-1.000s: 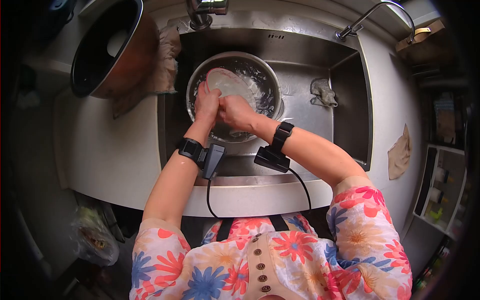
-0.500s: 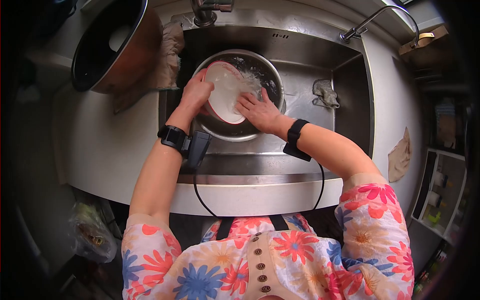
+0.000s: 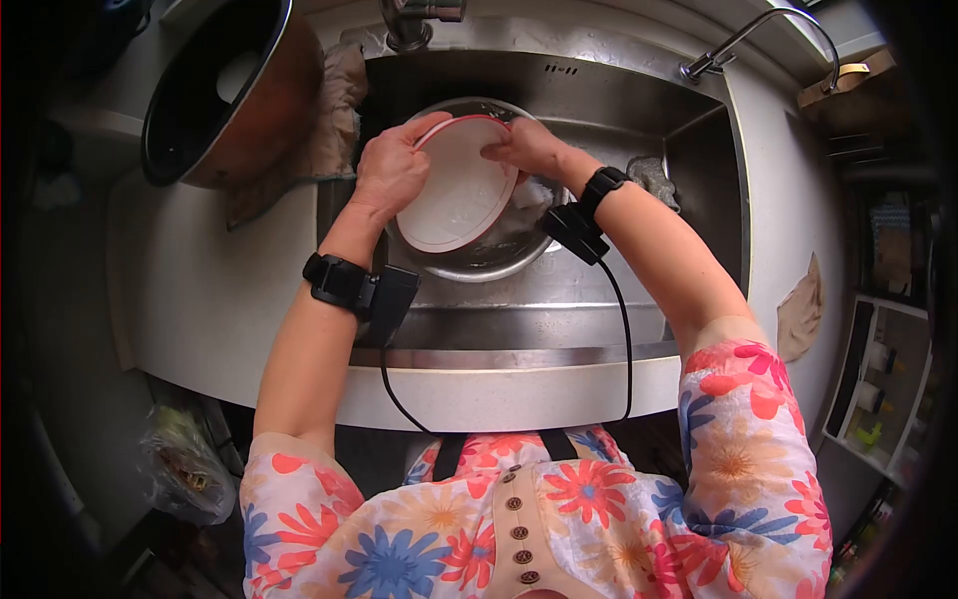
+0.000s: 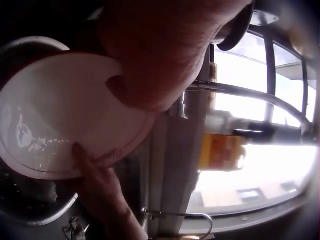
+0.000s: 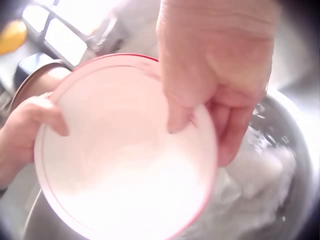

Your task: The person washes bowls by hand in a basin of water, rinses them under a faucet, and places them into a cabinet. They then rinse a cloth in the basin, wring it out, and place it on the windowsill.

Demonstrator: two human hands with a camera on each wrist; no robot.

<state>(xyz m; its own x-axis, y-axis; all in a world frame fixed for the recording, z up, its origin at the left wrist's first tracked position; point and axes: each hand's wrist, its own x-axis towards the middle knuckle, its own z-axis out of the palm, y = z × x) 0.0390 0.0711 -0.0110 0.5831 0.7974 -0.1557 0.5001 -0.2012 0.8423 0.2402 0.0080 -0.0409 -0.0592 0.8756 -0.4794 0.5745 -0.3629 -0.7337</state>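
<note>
A white bowl [image 3: 454, 195] with a thin red rim is held tilted over a metal basin [image 3: 474, 275] in the sink, its inside facing me. My left hand [image 3: 394, 172] grips the rim on the left, the thumb over the inner side. At the upper right of the rim, my right hand [image 3: 539, 152] pinches the wall, thumb inside and fingers behind, as the right wrist view shows. Wet glints show on the bowl's inside in the left wrist view. Below the right hand, a whitish wet cloth [image 5: 262, 175] lies in the basin's water.
A large dark-lined pot [image 3: 225, 110] lies tipped on a beige towel [image 3: 339, 110] left of the sink. A faucet [image 3: 409, 25] rises behind the basin, and a thin curved tap [image 3: 773, 20] at back right. A grey rag [image 3: 654, 182] lies in the sink's right side.
The right hand has moved up from the bowl's lower inside to its upper right rim. The bowl has been lifted and turned, with the left hand still gripping its left side.
</note>
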